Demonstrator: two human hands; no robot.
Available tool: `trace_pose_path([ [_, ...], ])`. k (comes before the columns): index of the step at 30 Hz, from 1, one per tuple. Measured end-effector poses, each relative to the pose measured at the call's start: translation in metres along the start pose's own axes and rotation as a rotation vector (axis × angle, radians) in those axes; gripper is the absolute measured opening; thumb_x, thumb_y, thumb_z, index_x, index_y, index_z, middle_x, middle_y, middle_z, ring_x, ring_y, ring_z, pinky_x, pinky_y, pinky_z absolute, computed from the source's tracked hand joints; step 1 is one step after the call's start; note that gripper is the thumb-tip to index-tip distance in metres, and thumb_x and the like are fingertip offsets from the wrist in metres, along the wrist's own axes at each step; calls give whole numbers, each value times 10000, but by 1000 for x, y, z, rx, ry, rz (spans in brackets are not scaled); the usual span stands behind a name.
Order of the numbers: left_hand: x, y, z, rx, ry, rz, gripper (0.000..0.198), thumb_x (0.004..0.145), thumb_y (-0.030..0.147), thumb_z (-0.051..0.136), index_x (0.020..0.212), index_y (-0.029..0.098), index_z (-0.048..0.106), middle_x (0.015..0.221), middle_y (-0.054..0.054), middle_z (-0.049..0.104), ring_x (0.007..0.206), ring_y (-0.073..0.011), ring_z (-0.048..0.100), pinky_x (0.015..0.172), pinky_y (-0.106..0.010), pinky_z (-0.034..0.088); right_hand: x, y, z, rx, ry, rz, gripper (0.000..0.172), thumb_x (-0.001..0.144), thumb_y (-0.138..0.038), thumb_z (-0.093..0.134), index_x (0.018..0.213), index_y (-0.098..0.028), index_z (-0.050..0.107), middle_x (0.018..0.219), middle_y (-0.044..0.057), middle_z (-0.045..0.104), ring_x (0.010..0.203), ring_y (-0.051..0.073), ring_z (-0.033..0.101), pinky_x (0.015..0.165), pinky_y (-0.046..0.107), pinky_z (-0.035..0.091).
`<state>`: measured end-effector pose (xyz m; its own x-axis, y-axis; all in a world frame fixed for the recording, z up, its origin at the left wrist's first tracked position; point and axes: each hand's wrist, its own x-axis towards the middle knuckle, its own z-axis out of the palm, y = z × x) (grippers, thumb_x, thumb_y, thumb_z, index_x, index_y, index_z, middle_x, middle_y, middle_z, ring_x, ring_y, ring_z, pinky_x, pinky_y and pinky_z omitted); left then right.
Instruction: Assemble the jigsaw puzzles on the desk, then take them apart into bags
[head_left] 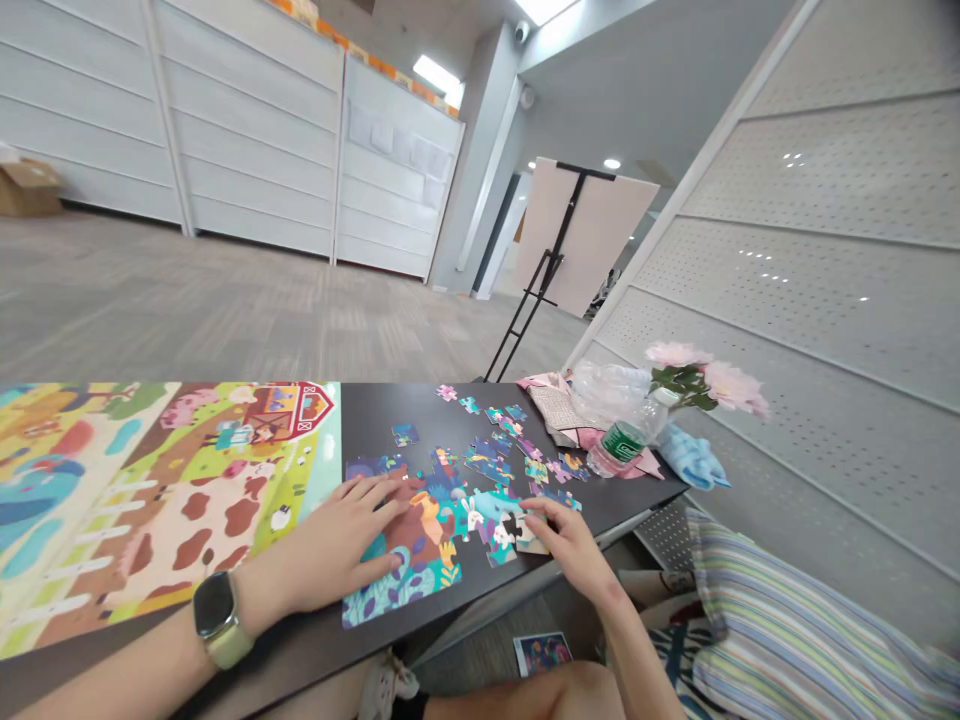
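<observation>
My left hand lies palm down with its fingers spread over the left part of a joined jigsaw puzzle. The joined part shows a brown animal, blue leaves and yellow plants. At the puzzle's right edge is my right hand, its thumb and fingers apart and loosely bent. Its thumb tip is at a pale puzzle piece, next to a panda picture. Whether that piece is fitted in, I cannot tell. Loose puzzle pieces lie beyond both hands, some in small joined clusters.
A finished-looking farm picture covers the left of the dark table. At the right end stand a green-labelled bottle, pink flowers and a blue cloth. A striped cushion is at my right; a picture card lies below the table.
</observation>
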<state>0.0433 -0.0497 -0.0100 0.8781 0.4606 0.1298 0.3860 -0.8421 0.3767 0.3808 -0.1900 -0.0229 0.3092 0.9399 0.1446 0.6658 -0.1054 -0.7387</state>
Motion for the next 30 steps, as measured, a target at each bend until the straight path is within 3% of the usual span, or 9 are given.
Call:
trace_pose_path([
  [3,0,-1,2,-3,31,21,569,932,549,520,1444,307,468,1536,-74,420,1385,-330,395,1132,-502,318,6,-5,-2,-63,-66,-60,264,825,-448,672,993,-265,761,943,46,717,933,238,626,873,355,465],
  [7,-1,-3,4,-5,52,40,570,940,553,503,1457,321,445,1521,-63,438,1378,-323,401,1121,-480,323,8,-5,5,-141,-42,-111,186,798,-400,713,921,-270,761,1038,65,673,1041,261,589,963,399,430],
  [13,-2,-5,5,19,51,39,538,937,556,503,1407,295,502,1484,-82,471,1320,-319,456,1079,-448,357,-1,2,6,-204,-21,-176,176,877,-383,627,860,-269,760,975,55,646,966,232,609,893,365,465],
  [25,1,-3,4,17,57,37,478,923,569,546,1334,328,571,1453,-59,511,1325,-292,456,1087,-429,331,-17,3,-1,-348,-81,-375,206,936,-354,554,1053,-280,706,1038,89,585,999,256,578,900,409,474],
  [28,2,1,4,9,63,6,444,937,535,537,1330,331,578,1471,-50,496,1333,-286,451,1094,-415,327,-13,14,-7,-297,-126,-413,263,928,-292,528,1156,-296,658,1126,97,581,1049,262,572,919,410,476],
  [30,6,4,3,12,59,-19,421,944,519,528,1309,321,593,1458,-51,506,1331,-288,450,1089,-413,336,-8,28,-12,-204,-58,-376,324,924,-238,460,1211,-271,606,1150,106,587,1032,252,584,903,401,485],
])
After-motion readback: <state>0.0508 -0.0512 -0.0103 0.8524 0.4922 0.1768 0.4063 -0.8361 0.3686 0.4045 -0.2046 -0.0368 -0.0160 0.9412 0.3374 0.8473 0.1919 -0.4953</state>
